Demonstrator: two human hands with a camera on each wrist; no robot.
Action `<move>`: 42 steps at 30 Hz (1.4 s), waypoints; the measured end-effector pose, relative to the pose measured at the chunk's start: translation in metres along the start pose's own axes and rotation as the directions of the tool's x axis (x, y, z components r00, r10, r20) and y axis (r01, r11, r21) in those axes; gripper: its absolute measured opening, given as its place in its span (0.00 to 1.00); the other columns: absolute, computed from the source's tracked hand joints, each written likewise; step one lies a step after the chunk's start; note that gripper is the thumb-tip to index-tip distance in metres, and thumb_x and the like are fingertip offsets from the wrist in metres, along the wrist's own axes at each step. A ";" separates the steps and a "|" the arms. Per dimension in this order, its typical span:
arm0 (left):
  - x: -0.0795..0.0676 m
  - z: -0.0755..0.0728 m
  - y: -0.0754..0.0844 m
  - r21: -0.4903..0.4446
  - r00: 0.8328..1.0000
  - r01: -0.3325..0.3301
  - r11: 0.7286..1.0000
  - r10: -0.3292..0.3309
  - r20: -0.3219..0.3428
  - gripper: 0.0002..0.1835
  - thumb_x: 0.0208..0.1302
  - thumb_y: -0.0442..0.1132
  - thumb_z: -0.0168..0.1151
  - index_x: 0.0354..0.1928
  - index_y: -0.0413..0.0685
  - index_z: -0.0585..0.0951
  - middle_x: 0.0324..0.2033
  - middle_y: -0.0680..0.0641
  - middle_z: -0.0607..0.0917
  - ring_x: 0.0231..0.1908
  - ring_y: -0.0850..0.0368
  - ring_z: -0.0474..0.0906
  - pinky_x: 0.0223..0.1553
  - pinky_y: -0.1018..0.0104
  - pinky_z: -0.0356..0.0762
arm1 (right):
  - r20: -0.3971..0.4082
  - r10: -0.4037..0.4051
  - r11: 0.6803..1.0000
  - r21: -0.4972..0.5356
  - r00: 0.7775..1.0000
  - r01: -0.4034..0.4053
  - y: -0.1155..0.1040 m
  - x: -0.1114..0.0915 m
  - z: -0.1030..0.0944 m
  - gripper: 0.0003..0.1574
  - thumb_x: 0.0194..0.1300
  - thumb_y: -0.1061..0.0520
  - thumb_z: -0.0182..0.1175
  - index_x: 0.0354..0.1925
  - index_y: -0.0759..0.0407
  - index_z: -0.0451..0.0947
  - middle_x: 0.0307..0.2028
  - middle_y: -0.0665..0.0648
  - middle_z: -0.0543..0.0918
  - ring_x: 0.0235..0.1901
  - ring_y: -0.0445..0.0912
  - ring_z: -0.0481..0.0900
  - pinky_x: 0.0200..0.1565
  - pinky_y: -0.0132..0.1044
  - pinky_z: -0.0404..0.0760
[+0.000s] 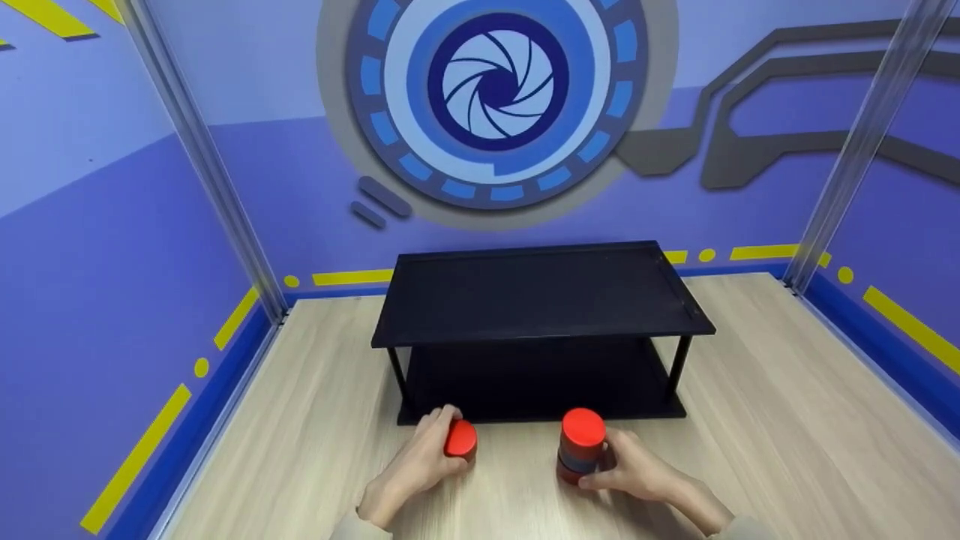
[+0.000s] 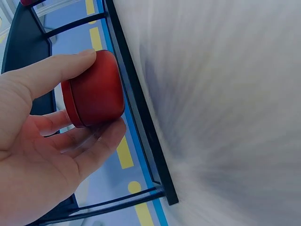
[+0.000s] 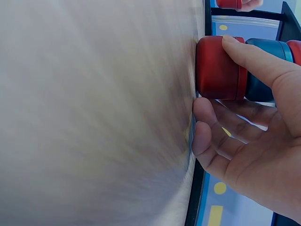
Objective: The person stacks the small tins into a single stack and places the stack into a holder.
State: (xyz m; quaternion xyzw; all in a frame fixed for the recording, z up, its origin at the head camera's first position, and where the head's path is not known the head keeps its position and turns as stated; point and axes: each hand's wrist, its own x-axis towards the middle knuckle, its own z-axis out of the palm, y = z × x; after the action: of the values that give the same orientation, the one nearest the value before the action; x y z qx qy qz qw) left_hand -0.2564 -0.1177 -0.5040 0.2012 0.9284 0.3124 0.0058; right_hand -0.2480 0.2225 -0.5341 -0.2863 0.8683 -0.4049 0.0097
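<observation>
A small red round tin (image 1: 461, 439) is gripped by my left hand (image 1: 424, 456), the thumb and fingers on its sides. In the left wrist view, the same red tin (image 2: 96, 89) has a lid seam; whether it touches the table I cannot tell. To the right stands an upright stack: a red tin (image 1: 583, 427) on top, a dark blue tin (image 3: 267, 69) in the middle and a red tin (image 3: 218, 68) at the bottom. My right hand (image 1: 634, 466) holds the stack low down, its thumb on the bottom tin.
A black two-level shelf (image 1: 540, 296) stands just beyond both hands, its thin posts (image 1: 679, 367) at the corners. The light wooden table (image 1: 787, 420) lies beneath everything. Printed blue-purple panels (image 1: 255, 172) enclose the left, back and right.
</observation>
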 end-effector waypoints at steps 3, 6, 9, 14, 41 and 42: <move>0.003 0.000 0.003 0.007 1.000 -0.011 1.000 0.011 -0.004 0.32 0.46 0.35 0.74 0.53 0.49 0.70 0.45 0.50 0.76 0.46 0.53 0.72 0.43 0.56 0.77 | 0.002 -0.001 1.000 0.001 1.000 0.001 0.000 0.000 0.000 0.35 0.48 0.47 0.74 0.53 0.56 0.76 0.46 0.53 0.86 0.47 0.39 0.81 0.50 0.35 0.78; 0.005 0.001 0.008 0.020 1.000 -0.024 1.000 0.025 -0.012 0.32 0.45 0.35 0.75 0.53 0.49 0.70 0.45 0.50 0.77 0.45 0.53 0.72 0.44 0.57 0.76 | 0.015 0.012 1.000 0.014 1.000 -0.012 0.000 0.000 -0.001 0.35 0.48 0.46 0.74 0.54 0.56 0.76 0.47 0.53 0.85 0.47 0.41 0.82 0.50 0.35 0.78; 0.007 0.002 0.012 0.027 0.999 -0.037 0.999 0.037 -0.014 0.32 0.45 0.35 0.75 0.53 0.49 0.70 0.45 0.50 0.77 0.45 0.54 0.72 0.44 0.58 0.75 | 0.029 0.030 0.999 0.037 0.999 -0.031 -0.001 0.000 -0.001 0.36 0.48 0.47 0.74 0.54 0.56 0.75 0.48 0.54 0.85 0.48 0.44 0.83 0.50 0.35 0.79; 0.011 0.003 0.019 0.018 0.999 -0.043 0.999 0.043 -0.004 0.31 0.47 0.35 0.74 0.54 0.50 0.71 0.46 0.50 0.77 0.46 0.54 0.72 0.45 0.58 0.75 | 0.034 0.035 0.998 0.051 0.999 -0.037 -0.002 0.000 -0.001 0.36 0.49 0.47 0.74 0.55 0.55 0.75 0.49 0.54 0.85 0.49 0.45 0.83 0.51 0.35 0.79; 0.026 0.008 0.051 0.051 0.991 -0.130 0.990 0.131 -0.036 0.30 0.50 0.37 0.73 0.55 0.51 0.72 0.47 0.51 0.78 0.47 0.56 0.73 0.48 0.61 0.75 | 0.016 0.014 0.999 0.042 1.000 -0.014 0.001 0.000 0.000 0.34 0.49 0.48 0.74 0.53 0.56 0.76 0.46 0.53 0.85 0.47 0.37 0.81 0.50 0.33 0.77; 0.027 0.008 0.053 0.050 0.991 -0.129 0.990 0.131 -0.037 0.30 0.50 0.38 0.74 0.55 0.51 0.72 0.47 0.52 0.78 0.47 0.56 0.73 0.48 0.61 0.75 | 0.015 0.014 0.999 0.039 1.000 -0.015 0.001 0.000 0.000 0.34 0.48 0.48 0.74 0.53 0.57 0.76 0.46 0.53 0.86 0.47 0.37 0.81 0.50 0.33 0.77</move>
State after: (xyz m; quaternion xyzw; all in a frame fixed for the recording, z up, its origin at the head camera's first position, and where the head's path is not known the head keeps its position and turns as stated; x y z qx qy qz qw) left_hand -0.2607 -0.0647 -0.4769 0.2552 0.9203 0.2941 -0.0381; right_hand -0.2481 0.2233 -0.5343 -0.2827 0.8622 -0.4196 0.0247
